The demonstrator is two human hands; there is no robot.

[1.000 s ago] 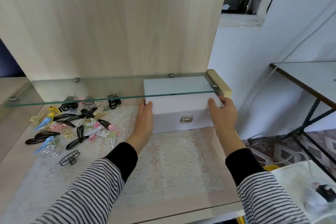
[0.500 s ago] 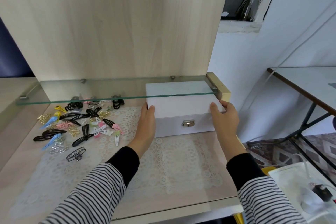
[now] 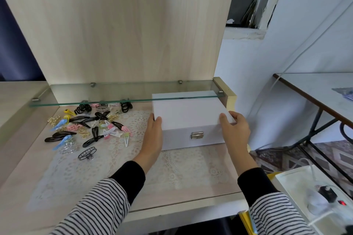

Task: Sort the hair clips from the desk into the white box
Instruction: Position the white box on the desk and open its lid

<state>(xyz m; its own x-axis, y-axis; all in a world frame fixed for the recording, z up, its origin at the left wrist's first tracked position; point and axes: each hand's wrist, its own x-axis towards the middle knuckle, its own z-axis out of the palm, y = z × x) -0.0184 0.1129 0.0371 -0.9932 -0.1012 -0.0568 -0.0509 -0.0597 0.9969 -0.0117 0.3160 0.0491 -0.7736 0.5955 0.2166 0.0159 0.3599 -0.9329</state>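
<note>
black, pink, blue and yellow hair clips (image 3: 89, 128) are lying in a loose heap at the middle left of the frame, on the counter (image 3: 28, 168), partly on a white lace mat (image 3: 181, 168) and partly tucked under the front edge of a glass shelf (image 3: 114, 91). a black wire claw clip (image 3: 87, 153) is sitting a little apart at the lower edge of the heap. just right of the heap, the left hand (image 3: 152, 137) is pressing flat against the left side of the white box (image 3: 187, 112), fingers together and thumb resting on the lid's corner. the box is sitting closed at the centre of the frame, its back half under the shelf, a small metal clasp (image 3: 197, 135) showing on its front. the right hand (image 3: 236, 129) is cupping the box's right front corner, thumb on the lid and fingers wrapping around the side. both striped sleeves are reaching in from the bottom of the frame.
</note>
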